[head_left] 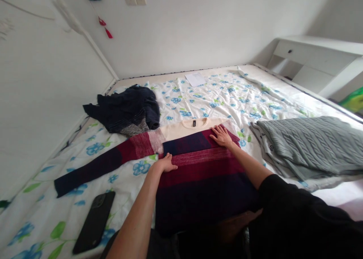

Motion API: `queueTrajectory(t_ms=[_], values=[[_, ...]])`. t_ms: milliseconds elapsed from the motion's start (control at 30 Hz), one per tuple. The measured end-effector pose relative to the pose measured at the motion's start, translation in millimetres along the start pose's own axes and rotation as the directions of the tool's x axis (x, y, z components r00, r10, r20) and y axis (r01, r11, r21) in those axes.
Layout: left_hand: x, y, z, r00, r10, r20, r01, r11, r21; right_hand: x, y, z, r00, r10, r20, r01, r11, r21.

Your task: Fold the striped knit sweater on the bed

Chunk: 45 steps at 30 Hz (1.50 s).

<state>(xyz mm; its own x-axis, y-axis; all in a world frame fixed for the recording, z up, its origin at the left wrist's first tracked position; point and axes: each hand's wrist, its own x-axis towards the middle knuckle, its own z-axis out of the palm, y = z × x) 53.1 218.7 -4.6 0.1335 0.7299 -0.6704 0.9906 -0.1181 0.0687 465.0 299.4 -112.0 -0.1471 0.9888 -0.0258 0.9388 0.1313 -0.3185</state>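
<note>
Here, sweater: striped sweater (198,168) lies flat under both palms, one sleeve stretched leftward.
Left hand (166,164): flat, fingers together, pinning the fold's edge.
Right hand (221,136): spread wide, pressing the folded sleeve near the collar.

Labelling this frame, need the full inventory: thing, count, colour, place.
sweater: 1, cream, maroon and navy stripes, flat on bed centre, one sleeve out to the left
dark garment: 1, navy, crumpled, behind sleeve
grey knits: folded stack, right
phone: 1, black, near left
paper: 1, white, far edge
sheet: white, blue flowers
shelf: white, far right
left hand: flat on sweater's left edge
right hand: flat near collar
</note>
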Motion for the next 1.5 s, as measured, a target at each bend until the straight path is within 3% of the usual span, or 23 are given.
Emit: queueTrajectory(t_ms=[133,300,500,800,1133,1333,1500], values=[[5.3,-3.9,2.7,1.000,0.003,0.017,-0.003,1.000,-0.004,12.0,53.9,-5.0,0.997,0.078,-0.019,-0.076,0.994,0.084],[9.3,-7.5,5.5,1.000,-0.001,0.018,0.001,1.000,-0.006,23.7,84.0,-3.6,0.981,0.172,-0.086,-0.150,0.964,0.220],[10.8,-13.2,8.5,1.000,0.014,0.011,-0.014,1.000,0.004,20.1,82.9,-0.4,0.966,0.240,-0.098,-0.231,0.969,0.088],[5.9,-17.3,12.8,1.000,0.001,-0.004,-0.001,1.000,0.004,34.0,90.2,-4.1,0.945,0.315,-0.087,-0.307,0.947,0.095],[3.6,-14.4,12.0,1.000,0.003,-0.003,-0.003,1.000,0.011,25.7,92.3,0.2,0.924,0.284,-0.256,-0.265,0.958,0.106],[10.3,-20.7,16.5,1.000,0.023,-0.005,-0.024,0.998,-0.064,23.5,108.3,-4.5,0.962,0.245,-0.117,-0.234,0.967,0.101],[18.4,-24.5,19.5,0.999,0.030,-0.039,-0.034,0.992,-0.118,-7.0,115.7,-4.5,0.981,0.184,-0.067,-0.182,0.983,0.030]])
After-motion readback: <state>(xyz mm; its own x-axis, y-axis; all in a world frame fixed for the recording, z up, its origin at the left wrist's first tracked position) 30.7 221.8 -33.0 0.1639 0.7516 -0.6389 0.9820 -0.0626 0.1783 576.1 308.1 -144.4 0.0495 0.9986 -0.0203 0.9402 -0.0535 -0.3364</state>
